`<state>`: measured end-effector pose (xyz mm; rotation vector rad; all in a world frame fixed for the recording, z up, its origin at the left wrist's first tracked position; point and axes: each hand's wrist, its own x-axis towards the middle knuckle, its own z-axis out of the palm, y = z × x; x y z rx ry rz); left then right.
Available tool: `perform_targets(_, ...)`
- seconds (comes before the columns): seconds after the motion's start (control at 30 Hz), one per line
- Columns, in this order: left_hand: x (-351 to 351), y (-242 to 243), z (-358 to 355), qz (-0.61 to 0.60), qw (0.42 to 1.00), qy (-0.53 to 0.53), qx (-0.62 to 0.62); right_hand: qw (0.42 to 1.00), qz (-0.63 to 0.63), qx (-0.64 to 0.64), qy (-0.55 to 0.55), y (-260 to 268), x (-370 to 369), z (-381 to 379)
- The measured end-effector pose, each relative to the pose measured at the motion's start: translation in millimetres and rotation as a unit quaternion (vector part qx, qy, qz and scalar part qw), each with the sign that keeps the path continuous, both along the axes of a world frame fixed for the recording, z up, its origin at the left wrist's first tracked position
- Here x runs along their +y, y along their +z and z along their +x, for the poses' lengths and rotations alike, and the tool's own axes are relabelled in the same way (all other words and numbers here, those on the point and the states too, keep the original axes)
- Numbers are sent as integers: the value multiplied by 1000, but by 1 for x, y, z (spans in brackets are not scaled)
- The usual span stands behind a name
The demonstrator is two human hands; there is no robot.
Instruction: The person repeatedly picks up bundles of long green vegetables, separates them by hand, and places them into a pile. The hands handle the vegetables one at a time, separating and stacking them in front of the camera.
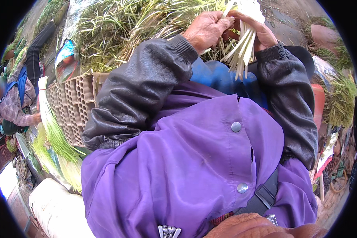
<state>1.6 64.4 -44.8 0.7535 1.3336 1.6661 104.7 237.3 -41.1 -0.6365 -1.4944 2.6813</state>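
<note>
My right hand, at the top of the head view, is curled around a bunch of thin pale stalks. Their cut-looking ends fan out below it, and the upper part is washed out by glare. Just left of it, my left hand has thumb and fingers pinched together on a pale stalk beside the bunch. Some fingers of both hands are hidden. A large heap of loose green leafy stalks lies beyond my hands and to their left.
Hollow bricks are stacked left of my arm. A banded bundle of long green stalks leans beside them, touched by another person's hand. A white sack lies lower left. More greens and a red plastic object are at right.
</note>
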Motion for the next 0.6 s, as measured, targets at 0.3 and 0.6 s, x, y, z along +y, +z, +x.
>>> perform_targets(0.3, -5, 7, 15, -27, 994, -104, 26, 999, -4, -5, 38, 28, -9, 3)
perform_targets(0.6, -15, -14, 8, -59, 977, -205, -31, 965, 184, 85, -167, 141, 85, 54)
